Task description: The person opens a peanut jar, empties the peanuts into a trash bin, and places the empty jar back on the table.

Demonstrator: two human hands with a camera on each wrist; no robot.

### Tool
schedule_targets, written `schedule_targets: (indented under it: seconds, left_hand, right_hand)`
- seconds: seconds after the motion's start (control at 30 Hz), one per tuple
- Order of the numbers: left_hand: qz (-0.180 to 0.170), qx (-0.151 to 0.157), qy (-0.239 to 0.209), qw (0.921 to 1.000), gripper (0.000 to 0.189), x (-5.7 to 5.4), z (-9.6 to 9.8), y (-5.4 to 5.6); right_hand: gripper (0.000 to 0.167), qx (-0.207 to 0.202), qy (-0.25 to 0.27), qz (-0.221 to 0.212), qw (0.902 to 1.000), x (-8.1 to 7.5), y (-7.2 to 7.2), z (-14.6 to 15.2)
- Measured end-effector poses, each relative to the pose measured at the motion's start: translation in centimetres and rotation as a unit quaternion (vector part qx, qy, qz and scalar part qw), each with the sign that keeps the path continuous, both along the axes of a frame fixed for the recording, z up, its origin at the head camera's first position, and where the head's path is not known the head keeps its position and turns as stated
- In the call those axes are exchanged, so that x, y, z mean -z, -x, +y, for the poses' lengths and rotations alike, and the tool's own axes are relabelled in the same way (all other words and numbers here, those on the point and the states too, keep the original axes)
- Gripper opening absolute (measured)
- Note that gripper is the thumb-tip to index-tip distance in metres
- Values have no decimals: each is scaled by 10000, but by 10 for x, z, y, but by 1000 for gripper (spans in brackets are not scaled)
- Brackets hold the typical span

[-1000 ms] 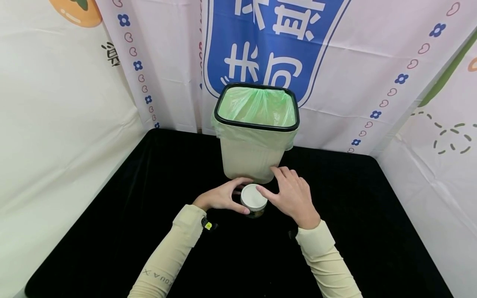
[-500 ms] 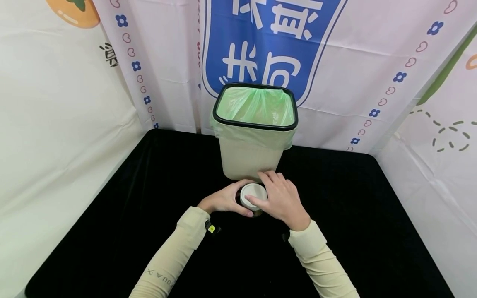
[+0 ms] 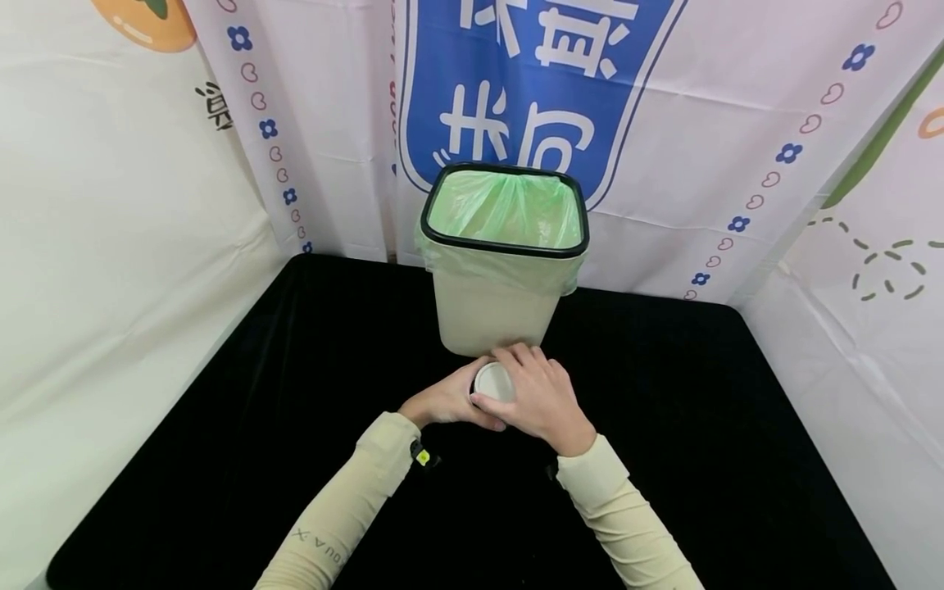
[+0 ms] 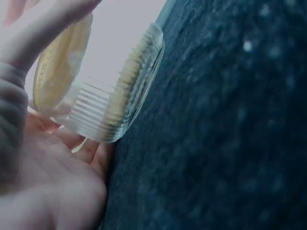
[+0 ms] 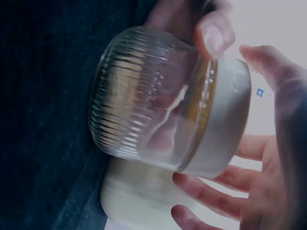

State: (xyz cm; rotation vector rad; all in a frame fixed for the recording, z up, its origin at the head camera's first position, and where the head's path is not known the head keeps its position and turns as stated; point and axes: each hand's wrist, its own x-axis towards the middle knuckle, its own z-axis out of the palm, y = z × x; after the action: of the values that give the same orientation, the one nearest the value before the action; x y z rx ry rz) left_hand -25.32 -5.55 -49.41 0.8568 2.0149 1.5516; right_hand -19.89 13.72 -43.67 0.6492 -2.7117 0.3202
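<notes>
A ribbed clear glass jar (image 5: 129, 91) stands on the black cloth, a tan or brownish patch showing through its lower part. Its round white lid (image 3: 492, 382) is on top, with a golden band beneath the white rim in the right wrist view. My left hand (image 3: 450, 397) curls round the jar from the left, thumb on the near side and fingers behind the glass. From the right, my right hand (image 3: 542, 397) grips the lid, its thumb across the near edge and its fingers round the far side. The lid's right part is hidden under that hand.
Just behind the hands stands a cream trash bin (image 3: 494, 311), with a black rim and a green plastic liner (image 3: 516, 209). Black cloth (image 3: 354, 328) covers the table. White printed curtains (image 3: 664, 147) hang at the back and both sides.
My right hand has moved left and closed over the lid, covering more of it. My left hand has shifted slightly right round the jar. The bin has stayed put.
</notes>
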Motion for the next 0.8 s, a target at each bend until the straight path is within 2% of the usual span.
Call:
schedule_targets:
  seconds: [0.13,0.3,0.57,0.8]
  left_hand:
    - [174,37,26,9998,110,1,3,-1]
    - [344,-44,119,9993,106,1,4,-2]
    - [516,-125,229,9983,107,3,6,-2]
    - [535,-131,232,9982,105,5,6,-4]
  right_hand:
    - [73,-21,-157,-49,9999,5,1,-2]
    - [70,-69,-244,17,9997,8,2,-4]
    - [67,-47,-108,58,9999,13,4,-7]
    - [58,5,111,49,9999,17,3,-11]
